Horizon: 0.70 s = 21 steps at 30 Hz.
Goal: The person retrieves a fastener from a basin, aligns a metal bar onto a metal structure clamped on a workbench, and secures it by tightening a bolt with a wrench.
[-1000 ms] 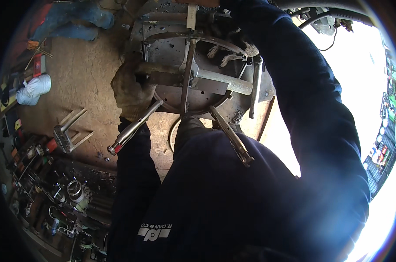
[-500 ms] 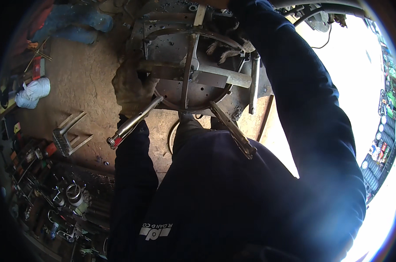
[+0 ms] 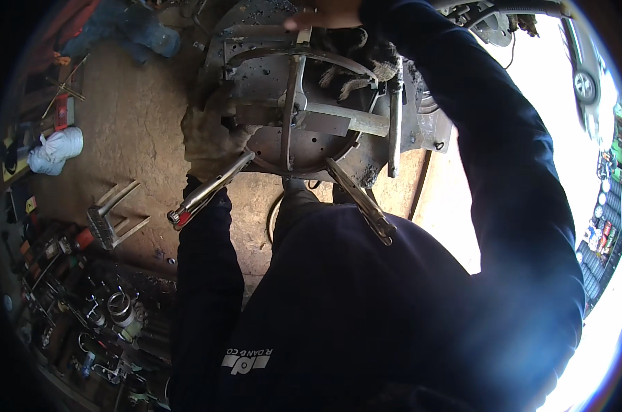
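Note:
My left hand (image 3: pixel 213 137), in a dirty work glove, is at the left side of a round metal frame (image 3: pixel 290 137) made of curved strips and crossbars. Its fingers are closed on the frame's left side, partly in shadow. My bare right hand (image 3: pixel 330 15) is at the far edge, cut by the picture's top. Its fingers stretch left over the top of an upright bar, apparently holding nothing. A pair of locking pliers (image 3: pixel 215 187) clamps the near left rim, another pair (image 3: pixel 363 202) the near right. Across the frame lies a flat bar (image 3: pixel 345 118).
The frame rests on a dark metal worktable (image 3: pixel 376 154). A dark grey glove (image 3: pixel 352 75) lies on its far right. Left on the floor are a small metal stand (image 3: pixel 108 220) and a white bundle (image 3: pixel 57 150). Tools and parts crowd the lower left. A car (image 3: pixel 585 82) stands outside.
My right hand has come into view at the top, fingers reaching left. My left hand stays at the frame's left side. The view has shifted slightly.

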### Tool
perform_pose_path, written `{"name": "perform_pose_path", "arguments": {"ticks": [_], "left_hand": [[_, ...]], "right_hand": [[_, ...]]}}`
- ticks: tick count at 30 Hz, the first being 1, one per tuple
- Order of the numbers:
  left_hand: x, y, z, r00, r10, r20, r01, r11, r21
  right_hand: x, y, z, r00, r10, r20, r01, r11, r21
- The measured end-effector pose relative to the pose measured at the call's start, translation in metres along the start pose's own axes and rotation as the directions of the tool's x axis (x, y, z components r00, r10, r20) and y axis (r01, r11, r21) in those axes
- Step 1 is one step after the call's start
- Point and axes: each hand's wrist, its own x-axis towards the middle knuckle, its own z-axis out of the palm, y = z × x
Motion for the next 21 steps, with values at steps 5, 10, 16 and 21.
{"name": "perform_pose_path", "arguments": {"ticks": [5, 10, 16, 21], "left_hand": [[-0.010, -0.007, 0.010, 0.999, -0.045, -0.016, 0.045, 0.999, 0.011], [-0.010, -0.004, 0.011, 0.995, -0.101, 0.018, 0.101, 0.995, 0.027], [-0.006, -0.005, 0.016, 0.996, 0.010, -0.087, -0.005, 0.998, 0.060], [-0.006, -0.007, 0.017, 0.995, 0.017, -0.096, -0.010, 0.997, 0.075]], "right_hand": [[-0.010, 0.012, 0.003, 0.950, -0.241, -0.196, 0.227, 0.970, -0.089], [-0.001, 0.012, 0.006, 0.978, -0.208, 0.001, 0.208, 0.978, -0.032], [-0.009, 0.006, 0.009, 0.990, -0.119, -0.071, 0.121, 0.992, 0.027], [-0.025, 0.000, 0.008, 0.993, -0.075, -0.092, 0.075, 0.997, -0.001]]}}
